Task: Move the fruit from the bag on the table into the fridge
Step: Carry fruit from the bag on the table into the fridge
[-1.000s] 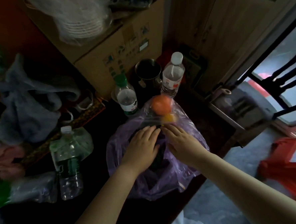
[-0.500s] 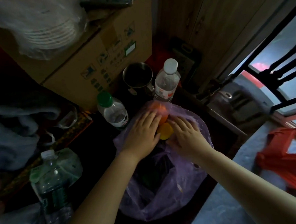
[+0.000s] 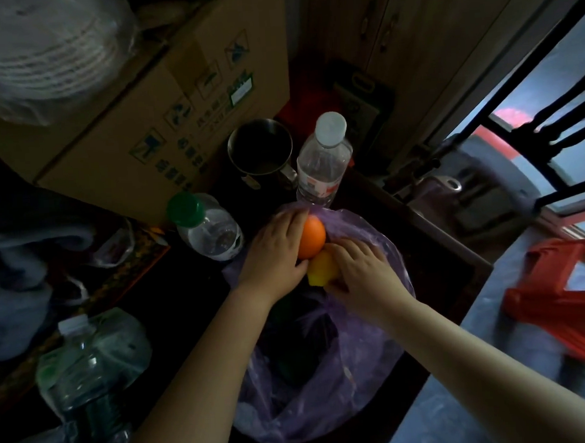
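A thin purple plastic bag [image 3: 371, 363] lies open on the dark table. At its far end my left hand [image 3: 272, 256] wraps around an orange [image 3: 312, 236], which now shows bare above the plastic. Just below it, my right hand [image 3: 359, 272] grips a yellow fruit [image 3: 321, 271]. The two fruits touch each other. Dark, greenish shapes [image 3: 292, 355] rest deeper inside the bag; what they are is too dim to tell. No fridge is in view.
Behind the bag stand a white-capped bottle [image 3: 322, 164], a green-capped bottle [image 3: 209, 233] and a metal mug [image 3: 261, 153]. A cardboard box [image 3: 160, 102] fills the back left. A large water bottle [image 3: 85, 377] stands front left. Red stools [image 3: 562, 294] sit on the floor at right.
Both hands slid from the middle of the bag up to its far end. The orange and the yellow fruit, earlier seen through the plastic, are now uncovered and gripped.
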